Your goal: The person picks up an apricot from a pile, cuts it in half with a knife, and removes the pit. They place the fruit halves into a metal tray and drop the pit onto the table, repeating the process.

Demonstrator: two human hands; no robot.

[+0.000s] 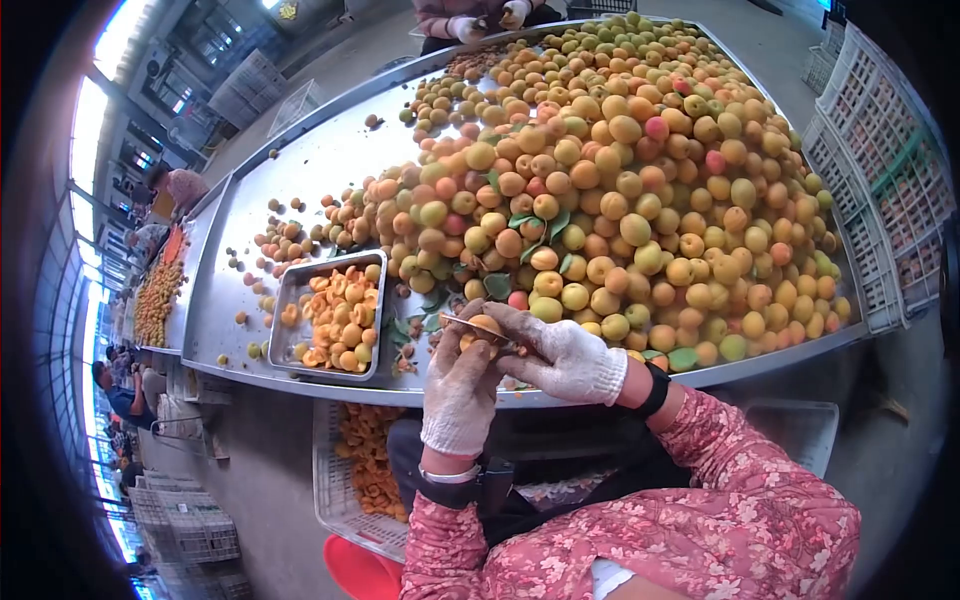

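Note:
An apricot (484, 327) is between my two hands, just above the table's near edge. My left hand (462, 395), in a stained white glove, is closed around the fruit from below. My right hand (570, 362), gloved as well, is closed with its fingertips meeting the fruit from the right. A small knife (460, 321) shows as a thin blade lying across the apricot. Its handle is hidden in my fingers. Left of my hands, a metal tray (380, 300) holds halved orange apricots (342, 315).
A large pile of apricots (620, 200) covers much of the metal table (330, 150). Below the edge are a white crate (330, 480) of apricot halves and a red basin (358, 570). Crates (870, 170) stack at right. Another person's gloved hands (468, 28) are across the table.

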